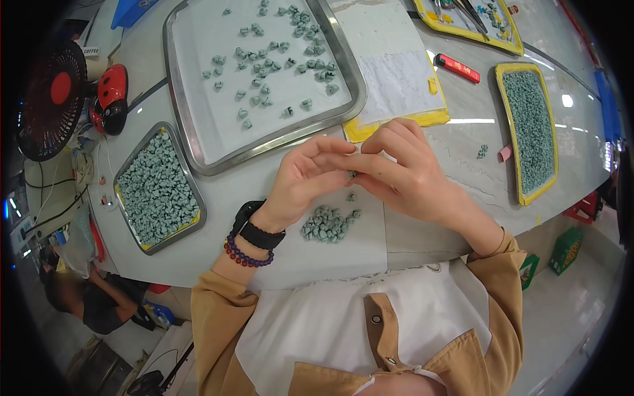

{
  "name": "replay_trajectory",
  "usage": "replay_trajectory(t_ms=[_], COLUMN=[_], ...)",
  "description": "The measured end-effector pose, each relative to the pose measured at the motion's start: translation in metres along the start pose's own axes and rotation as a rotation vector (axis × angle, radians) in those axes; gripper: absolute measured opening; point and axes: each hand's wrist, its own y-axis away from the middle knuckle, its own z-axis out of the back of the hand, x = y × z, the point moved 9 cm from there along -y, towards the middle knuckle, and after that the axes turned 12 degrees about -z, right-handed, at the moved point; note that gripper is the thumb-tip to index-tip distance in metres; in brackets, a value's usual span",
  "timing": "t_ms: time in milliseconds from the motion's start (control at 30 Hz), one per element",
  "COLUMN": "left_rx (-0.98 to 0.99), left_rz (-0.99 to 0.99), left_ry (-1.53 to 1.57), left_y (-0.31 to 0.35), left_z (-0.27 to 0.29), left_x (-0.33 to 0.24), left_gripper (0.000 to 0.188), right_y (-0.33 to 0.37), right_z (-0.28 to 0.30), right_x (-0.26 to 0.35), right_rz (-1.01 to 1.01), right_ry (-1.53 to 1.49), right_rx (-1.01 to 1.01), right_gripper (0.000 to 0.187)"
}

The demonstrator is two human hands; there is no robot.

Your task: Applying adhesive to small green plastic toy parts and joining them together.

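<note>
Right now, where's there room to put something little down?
There's bare tabletop between the red lighter and the yellow-edged tray at right, and more between the full left tray and the left hand. It's crowded where that meets the right hand, between the green pile and big metal tray.

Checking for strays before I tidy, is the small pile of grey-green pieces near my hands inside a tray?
No, the pile sits loose, directly on the worktop.

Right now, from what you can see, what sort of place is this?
Probably a small craft workshop. A large metal tray has small grey-green pieces spread out, a smaller tray on the left is heaped with more, and a yellow-rimmed tray up top holds tools.
</note>
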Motion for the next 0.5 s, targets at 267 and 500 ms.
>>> replay_trajectory(t_ms=[267,500], left_rx=[-0.048,0.026], left_rz=[0.005,0.002], left_ry=[0.117,0.167], left_y=[0.001,-0.001], left_z=[0.001,-0.003], left_x=[0.006,0.0], left_gripper=[0.036,0.035], right_y=[0.002,0.031], right_z=[0.002,0.061], right_x=[0.003,-0.061], right_rz=[0.022,-0.362], right_ry=[0.02,0.386], right_rx=[0.07,-0.124], right_gripper=[0.043,0.048])
